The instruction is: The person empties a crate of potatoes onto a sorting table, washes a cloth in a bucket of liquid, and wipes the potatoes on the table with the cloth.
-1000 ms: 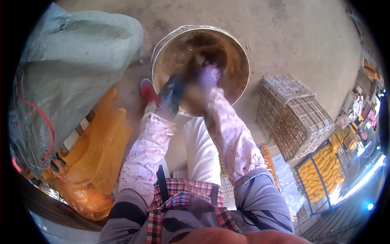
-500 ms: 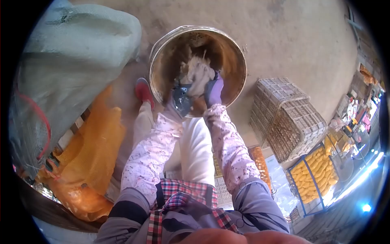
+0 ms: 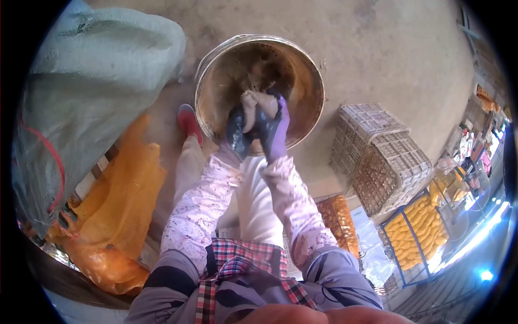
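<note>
A large round metal tub (image 3: 318,94) stands on the floor in front of me, with brownish contents at its bottom. Over its near side, both hands grip a wet, greyish-brown cloth-like bundle (image 3: 259,102), bunched together and folded between them. My left hand (image 3: 237,131), in a dark wet glove, is closed around the bundle's left part. My right hand (image 3: 275,125), in a purple and dark glove, closes on its right side. The two hands are close together. What the bundle is made of cannot be made out.
Stacked pale plastic crates (image 3: 380,154) stand to the right of the tub. A large grey-green sack (image 3: 108,59) and orange mesh (image 3: 121,194) lie at the left. Orange netted goods (image 3: 339,224) and yellow bags in a blue frame (image 3: 415,232) are at the lower right.
The bundle was lifted from the tub's bottom, then drawn nearer and squeezed more compactly. My right hand has moved toward my body and closer to my left hand.
</note>
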A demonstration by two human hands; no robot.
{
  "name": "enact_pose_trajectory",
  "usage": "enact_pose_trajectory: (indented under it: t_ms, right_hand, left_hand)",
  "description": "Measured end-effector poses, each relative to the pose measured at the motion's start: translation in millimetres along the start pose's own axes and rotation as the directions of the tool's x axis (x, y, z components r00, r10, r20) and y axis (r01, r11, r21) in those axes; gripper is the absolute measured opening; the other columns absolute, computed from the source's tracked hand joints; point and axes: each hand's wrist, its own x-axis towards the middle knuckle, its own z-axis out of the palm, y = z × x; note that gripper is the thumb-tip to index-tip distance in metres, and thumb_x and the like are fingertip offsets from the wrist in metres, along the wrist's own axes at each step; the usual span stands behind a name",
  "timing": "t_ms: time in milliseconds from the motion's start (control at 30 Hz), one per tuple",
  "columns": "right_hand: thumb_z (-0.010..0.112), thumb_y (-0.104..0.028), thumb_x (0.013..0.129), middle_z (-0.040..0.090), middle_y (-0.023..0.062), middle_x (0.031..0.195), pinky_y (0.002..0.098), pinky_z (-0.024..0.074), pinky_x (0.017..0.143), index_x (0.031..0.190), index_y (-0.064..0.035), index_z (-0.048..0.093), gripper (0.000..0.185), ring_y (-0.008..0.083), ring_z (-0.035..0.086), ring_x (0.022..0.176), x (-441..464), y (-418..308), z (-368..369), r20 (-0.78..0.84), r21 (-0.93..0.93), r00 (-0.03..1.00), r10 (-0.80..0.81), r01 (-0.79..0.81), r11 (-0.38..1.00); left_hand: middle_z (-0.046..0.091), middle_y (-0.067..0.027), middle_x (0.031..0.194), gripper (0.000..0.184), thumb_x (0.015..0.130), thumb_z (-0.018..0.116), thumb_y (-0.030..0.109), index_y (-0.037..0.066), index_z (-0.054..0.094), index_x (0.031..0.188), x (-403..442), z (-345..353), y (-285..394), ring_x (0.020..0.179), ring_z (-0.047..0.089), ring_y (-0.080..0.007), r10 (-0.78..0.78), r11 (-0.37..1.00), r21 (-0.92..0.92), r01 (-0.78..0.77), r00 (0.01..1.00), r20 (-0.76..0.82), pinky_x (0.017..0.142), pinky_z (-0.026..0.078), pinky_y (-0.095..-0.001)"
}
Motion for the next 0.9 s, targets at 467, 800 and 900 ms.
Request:
enact_pose_trajectory:
  t_ms: [467, 800, 900]
  right_hand:
    - [0.075, -0.009, 0.075, 0.06, 0.0086, 0.106, 0.0269, 0.0473, 0.076, 0.116, 0.0002, 0.051, 0.049, 0.014, 0.058, 0.085, -34, -26, 5, 0.146, -0.384, 0.958, -0.249, 0.286, 0.878]
    - [0.062, -0.014, 0.087, 0.065, 0.0052, 0.087, 0.0257, 0.0476, 0.068, 0.1, 0.0014, 0.063, 0.02, 0.0143, 0.06, 0.075, -12, -63, 6, 0.155, -0.014, 0.963, 0.221, -0.222, 0.975]
    - [0.059, -0.016, 0.086, 0.065, 0.0065, 0.084, 0.0294, 0.0477, 0.07, 0.099, 0.0007, 0.063, 0.022, 0.013, 0.061, 0.078, 20, -68, -1, 0.261, 0.046, 0.831, 0.491, -0.519, 0.854]
  left_hand:
    - [0.056, -0.0101, 0.118, 0.044, 0.096, 0.038, 0.037, 0.004, 0.051, 0.122, 17, -44, -25, 0.109, 0.053, -0.0208, 0.5, 0.425, 0.832, -0.356, 0.859, 0.113, 0.099, 0.039, -0.0337]
    - [0.063, -0.0097, 0.095, 0.029, 0.09, 0.045, 0.025, 0.004, 0.062, 0.102, -12, 54, -7, 0.087, 0.061, -0.0196, 0.349, 0.937, 0.121, -0.329, 0.904, -0.246, 0.083, 0.048, -0.0315]
    - [0.064, -0.0089, 0.085, 0.028, 0.092, 0.045, 0.023, 0.004, 0.063, 0.098, 14, 38, 16, 0.074, 0.062, -0.0155, 0.348, 0.927, 0.237, -0.291, 0.903, -0.251, 0.071, 0.052, -0.0257]
